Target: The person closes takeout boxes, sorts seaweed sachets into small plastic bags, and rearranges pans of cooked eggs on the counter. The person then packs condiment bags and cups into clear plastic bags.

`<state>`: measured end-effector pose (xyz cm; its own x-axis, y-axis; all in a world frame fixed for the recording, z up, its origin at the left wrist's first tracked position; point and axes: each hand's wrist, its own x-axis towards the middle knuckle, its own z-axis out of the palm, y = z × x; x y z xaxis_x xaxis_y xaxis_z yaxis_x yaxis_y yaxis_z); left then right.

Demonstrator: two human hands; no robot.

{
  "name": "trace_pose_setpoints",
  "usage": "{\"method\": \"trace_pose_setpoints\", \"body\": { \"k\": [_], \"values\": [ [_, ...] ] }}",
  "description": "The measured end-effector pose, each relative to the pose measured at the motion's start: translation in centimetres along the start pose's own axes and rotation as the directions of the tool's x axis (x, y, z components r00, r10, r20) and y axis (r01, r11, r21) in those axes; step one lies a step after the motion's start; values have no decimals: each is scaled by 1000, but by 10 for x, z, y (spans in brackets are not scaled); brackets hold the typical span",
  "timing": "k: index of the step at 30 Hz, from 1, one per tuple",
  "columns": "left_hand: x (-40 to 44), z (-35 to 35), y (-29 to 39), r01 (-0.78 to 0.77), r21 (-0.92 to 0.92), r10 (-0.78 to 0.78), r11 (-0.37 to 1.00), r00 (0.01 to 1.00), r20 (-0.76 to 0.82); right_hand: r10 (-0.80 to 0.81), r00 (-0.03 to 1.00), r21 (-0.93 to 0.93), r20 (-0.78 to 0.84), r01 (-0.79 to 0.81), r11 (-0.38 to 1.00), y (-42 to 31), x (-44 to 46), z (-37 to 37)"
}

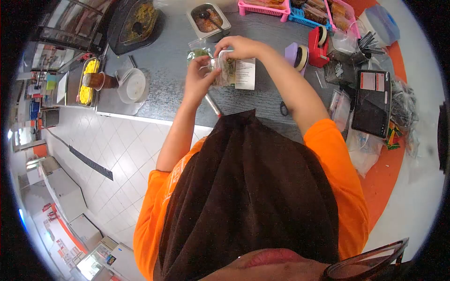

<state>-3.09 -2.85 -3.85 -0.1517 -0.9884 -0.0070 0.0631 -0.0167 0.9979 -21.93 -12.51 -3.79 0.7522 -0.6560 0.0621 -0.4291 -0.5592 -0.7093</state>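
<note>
My left hand (pixel 198 80) and my right hand (pixel 238 48) meet over the dark worktop, fingers curled round a small clear plastic packet (pixel 215 64). What is in the packet is too small to make out. Beneath and beside them lies a clear plastic bag (pixel 198 53) with something green inside. A white printed slip (pixel 245 80) sits just right of the hands. Below my left hand, a thin silver-coloured tool (pixel 213 105) with a reddish end lies near the worktop's front edge.
Behind the hands stands a metal container (pixel 209 20) of food with a spoon. Left are a black pan (pixel 137 23), a tray of yellow food (pixel 86 93), a brown-filled cup (pixel 94 81) and a white tub (pixel 132 86). Right are a red tape dispenser (pixel 318 47) and a tablet (pixel 371 102).
</note>
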Motion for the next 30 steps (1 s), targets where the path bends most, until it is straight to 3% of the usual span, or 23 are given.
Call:
{"method": "trace_pose_setpoints", "body": {
  "k": [3,6,9,12,14,15,18,25,28,30],
  "values": [
    [5,-4,-2,-54,-3,54,999,999,7,54,931,99,-362,-19,995,-8,-20,-2],
    [10,-3,7,-80,-10,80,997,997,-17,170,823,285,-542,-11,959,-31,-58,-10],
    [22,6,25,-93,76,93,993,996,4,273,743,393,-611,-14,919,-28,-96,-8],
    [45,10,18,-94,199,81,976,994,75,435,673,511,-598,-98,854,-25,-129,1],
    [55,15,7,-94,289,53,953,988,146,473,658,583,-586,-63,810,-23,-142,11],
    [52,23,10,-125,525,79,842,991,110,491,651,617,-579,-44,786,-22,-147,16],
    [57,21,-21,-155,362,147,919,988,48,507,650,601,-566,-96,794,-23,-158,30],
    [51,19,-21,-27,240,20,970,999,31,553,608,643,-570,-89,761,-31,-163,58],
    [52,17,-30,-45,252,38,967,999,34,396,645,317,-654,-242,917,-40,-147,71],
    [49,19,-32,-64,260,59,963,998,26,368,639,220,-676,-301,928,-51,-133,75]
  ]
}}
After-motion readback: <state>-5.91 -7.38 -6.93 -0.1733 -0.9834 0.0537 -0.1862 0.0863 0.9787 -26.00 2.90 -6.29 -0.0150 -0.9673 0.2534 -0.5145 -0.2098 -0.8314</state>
